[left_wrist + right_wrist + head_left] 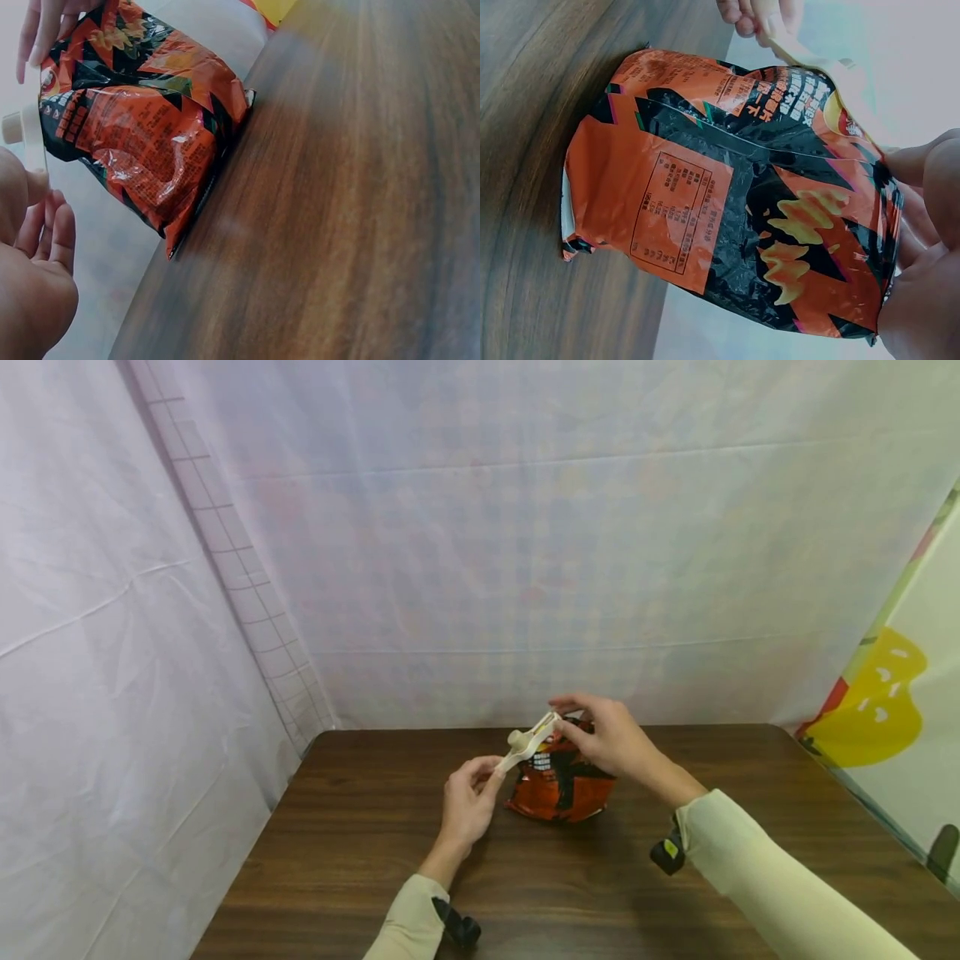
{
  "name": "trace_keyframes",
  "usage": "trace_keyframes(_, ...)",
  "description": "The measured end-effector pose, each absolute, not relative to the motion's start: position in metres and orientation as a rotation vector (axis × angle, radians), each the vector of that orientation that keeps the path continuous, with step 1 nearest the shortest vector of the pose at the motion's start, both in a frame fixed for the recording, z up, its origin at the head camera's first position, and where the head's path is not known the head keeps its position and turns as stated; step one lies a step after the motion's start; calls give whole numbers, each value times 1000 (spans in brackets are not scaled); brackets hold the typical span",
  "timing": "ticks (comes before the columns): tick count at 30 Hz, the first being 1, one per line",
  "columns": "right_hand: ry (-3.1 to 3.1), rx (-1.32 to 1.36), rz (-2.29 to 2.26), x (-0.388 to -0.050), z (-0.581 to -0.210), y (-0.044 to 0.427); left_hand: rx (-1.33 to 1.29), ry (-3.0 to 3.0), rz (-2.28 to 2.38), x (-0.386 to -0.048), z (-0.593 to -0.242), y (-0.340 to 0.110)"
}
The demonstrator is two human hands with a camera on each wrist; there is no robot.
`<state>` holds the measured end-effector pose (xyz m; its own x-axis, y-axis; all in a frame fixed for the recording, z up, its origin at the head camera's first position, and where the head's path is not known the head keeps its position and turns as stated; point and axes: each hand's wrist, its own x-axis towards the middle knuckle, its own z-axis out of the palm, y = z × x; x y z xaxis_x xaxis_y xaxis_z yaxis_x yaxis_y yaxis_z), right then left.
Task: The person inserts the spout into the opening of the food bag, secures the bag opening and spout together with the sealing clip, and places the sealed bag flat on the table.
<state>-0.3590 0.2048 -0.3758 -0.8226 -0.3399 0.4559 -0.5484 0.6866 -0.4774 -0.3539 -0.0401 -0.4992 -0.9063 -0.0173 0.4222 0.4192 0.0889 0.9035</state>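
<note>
An orange and black snack bag (564,797) stands upright on the table. Along its top edge lies a white bag clip (528,745), slanted, with a round capped spout on its side. My left hand (467,803) pinches the clip's lower left end between thumb and fingers. At the clip's other end, my right hand (611,739) grips the upper corner of the bag, thumb in front near the clip. In the right wrist view the right fingers (911,247) lie partly behind the bag's top. Whether the clip is fastened cannot be told.
The brown wooden table (337,860) ends at a pale hanging cloth (525,568) just behind the bag. Another white sheet (112,652) hangs at the left. A yellow shape (870,710) shows on the right-hand curtain.
</note>
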Motion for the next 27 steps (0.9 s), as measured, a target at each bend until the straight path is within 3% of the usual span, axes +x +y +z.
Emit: trace_keyframes(27, -2601, 706, 995, -360, -371, 205, -506, -1992, -1800, -350, -504, -36)
